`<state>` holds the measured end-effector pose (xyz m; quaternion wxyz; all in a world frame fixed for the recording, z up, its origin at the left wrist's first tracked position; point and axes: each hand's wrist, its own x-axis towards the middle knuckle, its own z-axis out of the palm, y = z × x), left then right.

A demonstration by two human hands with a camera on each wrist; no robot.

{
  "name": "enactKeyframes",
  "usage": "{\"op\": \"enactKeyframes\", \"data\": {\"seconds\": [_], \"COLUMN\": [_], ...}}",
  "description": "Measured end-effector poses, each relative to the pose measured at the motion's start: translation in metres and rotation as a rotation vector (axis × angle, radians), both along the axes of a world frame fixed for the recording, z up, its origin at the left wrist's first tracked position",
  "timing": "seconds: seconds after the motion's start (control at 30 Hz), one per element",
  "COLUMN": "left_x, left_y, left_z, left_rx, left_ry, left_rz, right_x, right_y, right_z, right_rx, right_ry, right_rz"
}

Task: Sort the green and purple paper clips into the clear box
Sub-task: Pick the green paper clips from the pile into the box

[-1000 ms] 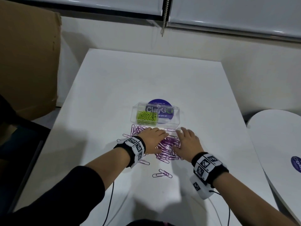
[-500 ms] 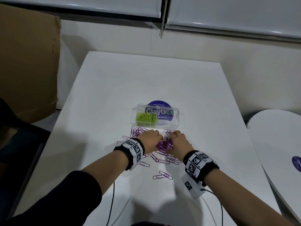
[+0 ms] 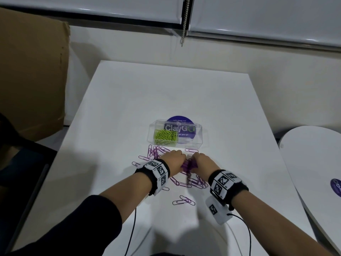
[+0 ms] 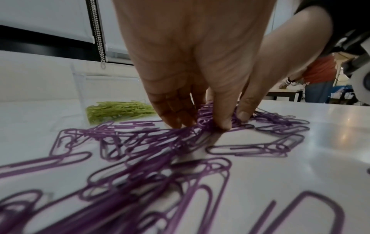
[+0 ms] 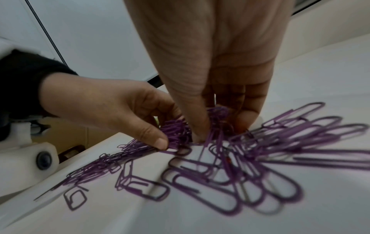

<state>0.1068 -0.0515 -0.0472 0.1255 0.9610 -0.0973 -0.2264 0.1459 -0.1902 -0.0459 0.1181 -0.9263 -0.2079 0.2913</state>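
Cardboard (image 3: 31,71) far left, past the table's (image 3: 129,108) left edge. Then one clear box (image 3: 200,144) near the middle of the table, set on top of a round purple sticker (image 3: 178,119). Green clips (image 3: 166,136) piled in the left side of the box, too many to count. No green ones out on the table; green half of the job likely done. Right side of the box bare of clips, as far as can be seen.

Purple clips (image 3: 186,165) all out on the table, just beside the box, on the side nearer the table's front edge. None in the box yet; purple half likely all left to do. Far too many to count: a thick heap in the middle, loose ones spread to the left and right, and a small bunch (image 3: 183,200) of about three lying apart, closer to the front edge.

Two hands down in the heap, side by side, almost touching. Left hand (image 3: 174,160) with fingers bent, thumb and fingers squeezing a clump of purple clips against the table. Right hand (image 3: 203,161) doing the same from the other side, thumb pushed in, fingers tight on the same clump. Neither grip wide. Clump not lifted yet; looks like a scoop meant for the box.

Round white table (image 3: 313,163) far right, with one more purple sticker at its edge.
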Motion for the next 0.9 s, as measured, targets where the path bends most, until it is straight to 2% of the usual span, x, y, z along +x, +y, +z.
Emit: {"op": "enactKeyframes", "data": {"seconds": [0.2,0.57,0.8,0.9], "left_x": [0.002,-0.002,-0.002,-0.003], "left_y": [0.010,0.019,0.019,0.023], "left_z": [0.000,0.005,0.010,0.011], "left_rx": [-0.039,-0.241,-0.286,-0.245], "left_ry": [0.022,0.091,0.053,0.016], "left_rz": [0.042,0.203,0.283,0.286], "right_x": [0.002,0.005,0.007,0.009], "right_y": [-0.006,-0.015,-0.015,-0.017], "right_z": [0.005,0.010,0.008,0.006], "right_rx": [0.041,0.136,0.195,0.254], "right_ry": [0.018,0.057,0.069,0.086], "right_rz": [0.032,-0.005,-0.111,-0.186]}}
